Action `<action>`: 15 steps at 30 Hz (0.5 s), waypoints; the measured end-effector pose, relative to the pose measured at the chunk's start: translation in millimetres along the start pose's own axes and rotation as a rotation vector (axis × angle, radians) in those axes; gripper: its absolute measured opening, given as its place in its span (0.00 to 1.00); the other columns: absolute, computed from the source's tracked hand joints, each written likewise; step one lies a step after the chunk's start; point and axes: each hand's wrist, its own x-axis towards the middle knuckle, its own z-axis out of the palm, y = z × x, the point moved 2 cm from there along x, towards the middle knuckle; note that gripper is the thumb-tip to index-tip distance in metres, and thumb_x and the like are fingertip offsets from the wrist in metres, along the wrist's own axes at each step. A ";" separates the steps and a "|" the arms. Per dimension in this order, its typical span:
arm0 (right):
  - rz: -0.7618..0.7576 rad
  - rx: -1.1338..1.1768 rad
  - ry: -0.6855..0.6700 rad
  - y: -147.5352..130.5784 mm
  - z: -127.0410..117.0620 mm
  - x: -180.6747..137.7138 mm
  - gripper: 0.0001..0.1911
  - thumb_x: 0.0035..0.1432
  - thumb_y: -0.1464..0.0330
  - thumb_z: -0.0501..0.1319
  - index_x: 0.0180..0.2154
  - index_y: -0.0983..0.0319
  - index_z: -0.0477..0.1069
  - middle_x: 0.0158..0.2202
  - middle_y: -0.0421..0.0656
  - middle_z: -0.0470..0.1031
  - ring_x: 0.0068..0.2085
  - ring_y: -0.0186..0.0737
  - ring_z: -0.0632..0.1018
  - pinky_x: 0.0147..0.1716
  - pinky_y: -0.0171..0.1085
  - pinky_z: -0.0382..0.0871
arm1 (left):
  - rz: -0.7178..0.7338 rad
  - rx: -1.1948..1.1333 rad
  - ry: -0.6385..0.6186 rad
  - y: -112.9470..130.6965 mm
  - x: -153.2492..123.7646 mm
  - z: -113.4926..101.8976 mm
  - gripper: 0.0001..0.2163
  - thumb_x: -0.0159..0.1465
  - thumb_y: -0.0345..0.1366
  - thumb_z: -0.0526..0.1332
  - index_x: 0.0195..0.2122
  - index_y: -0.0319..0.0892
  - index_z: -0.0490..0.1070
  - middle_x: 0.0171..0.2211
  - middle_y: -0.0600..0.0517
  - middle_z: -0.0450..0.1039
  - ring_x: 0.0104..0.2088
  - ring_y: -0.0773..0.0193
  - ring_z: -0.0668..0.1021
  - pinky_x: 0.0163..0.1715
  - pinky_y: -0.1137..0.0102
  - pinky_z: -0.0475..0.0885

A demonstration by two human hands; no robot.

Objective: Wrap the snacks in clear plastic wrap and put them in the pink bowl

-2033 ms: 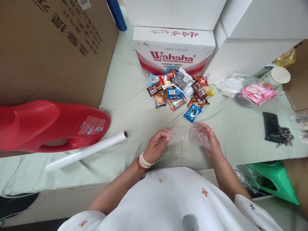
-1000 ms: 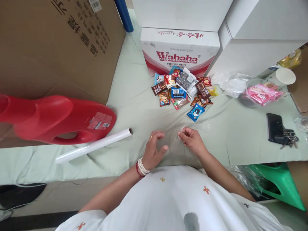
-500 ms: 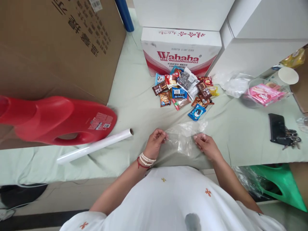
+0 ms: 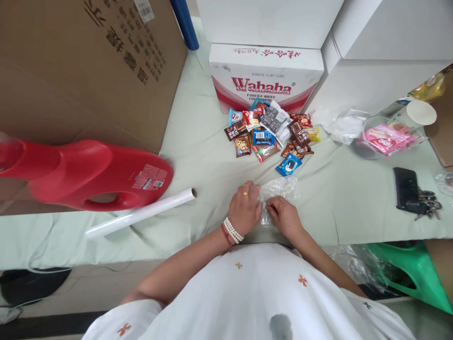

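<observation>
A crinkled clear plastic bag (image 4: 283, 186) lies on the cloth-covered table between my hands. My left hand (image 4: 245, 207), with a ring and a beaded bracelet, rests palm down at the bag's left edge; its fingers bend over the plastic and their tips are partly hidden. My right hand (image 4: 284, 216) is closed, pinching the near part of the bag. Just beyond the bag lies a blue snack packet (image 4: 289, 165). Behind it is a heap of small wrapped snacks, among them a silver-grey packet (image 4: 275, 118) and a brown cookie packet (image 4: 242, 146).
A white Wahaha carton (image 4: 265, 75) stands behind the snacks. To the left are a red jug (image 4: 106, 174), a white roll (image 4: 141, 214) and a big brown carton (image 4: 88, 71). On the right lie a black phone (image 4: 406, 186), keys (image 4: 430, 203) and a paper cup (image 4: 419, 113).
My hands have come closer together, the left moving right and the right moving left. The bag, stretched between them before, is now lower and more bunched.
</observation>
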 end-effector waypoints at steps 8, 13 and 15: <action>0.100 0.374 0.173 21.0 -25.4 -29.0 0.10 0.67 0.61 0.59 0.35 0.58 0.73 0.33 0.42 0.73 0.33 0.39 0.73 0.36 0.37 0.67 | -0.293 -0.608 -0.029 -21.0 26.0 18.2 0.12 0.71 0.44 0.54 0.33 0.44 0.68 0.22 0.57 0.65 0.24 0.66 0.68 0.29 0.72 0.66; 0.351 0.592 0.084 47.1 -33.2 -43.2 0.16 0.64 0.54 0.62 0.33 0.59 0.69 0.24 0.36 0.64 0.25 0.36 0.66 0.26 0.35 0.61 | -0.434 -0.734 0.061 -26.0 24.5 20.1 0.17 0.72 0.51 0.48 0.33 0.45 0.63 0.19 0.61 0.54 0.19 0.68 0.60 0.23 0.72 0.62; 0.274 0.478 0.093 45.9 -41.6 -42.2 0.14 0.65 0.56 0.61 0.33 0.59 0.69 0.27 0.38 0.67 0.28 0.37 0.68 0.28 0.35 0.63 | -0.422 -0.691 0.089 -19.4 21.7 14.9 0.16 0.71 0.51 0.50 0.35 0.45 0.64 0.23 0.58 0.60 0.23 0.66 0.66 0.29 0.70 0.67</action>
